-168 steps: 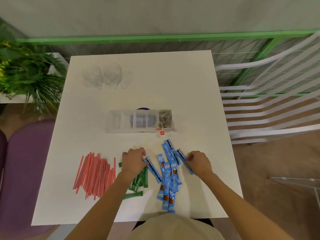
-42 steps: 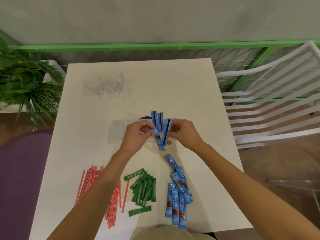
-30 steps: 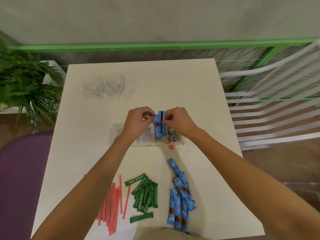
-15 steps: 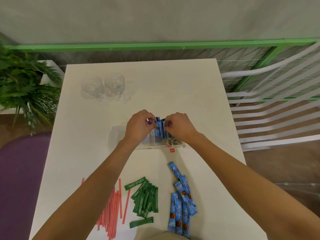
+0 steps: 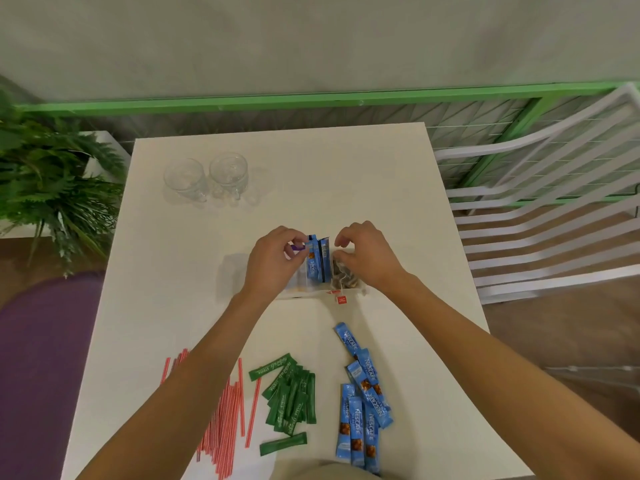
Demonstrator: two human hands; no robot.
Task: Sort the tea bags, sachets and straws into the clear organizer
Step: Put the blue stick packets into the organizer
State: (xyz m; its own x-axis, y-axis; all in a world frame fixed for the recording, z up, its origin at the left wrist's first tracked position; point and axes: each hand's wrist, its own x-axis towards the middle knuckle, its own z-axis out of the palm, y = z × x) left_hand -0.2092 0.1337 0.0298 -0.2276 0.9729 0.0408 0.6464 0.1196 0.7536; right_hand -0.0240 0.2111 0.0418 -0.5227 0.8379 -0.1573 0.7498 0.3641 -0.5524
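Note:
The clear organizer [image 5: 232, 271] lies mid-table. A bundle of blue sachets [image 5: 317, 261] stands upright in one of its right compartments. My left hand [image 5: 272, 259] pinches the bundle's top left corner. My right hand [image 5: 365, 256] hovers just right of the bundle, fingers loosely curled and holding nothing, above the end compartment of tea bags [image 5: 346, 277]. A red tea tag [image 5: 342, 300] hangs over the front wall. On the near table lie more blue sachets [image 5: 363, 403], green sachets [image 5: 292, 396] and red straws [image 5: 225, 410].
Two clear glass cups [image 5: 206, 176] stand at the table's far left. A potted plant [image 5: 45, 178] is off the left edge, a purple seat [image 5: 38, 358] lies below it, and a white slatted chair [image 5: 540, 220] stands to the right.
Both hands carried a bundle of blue sachets from the near pile and lowered it upright into the organizer. My right hand has now let go and drawn slightly right.

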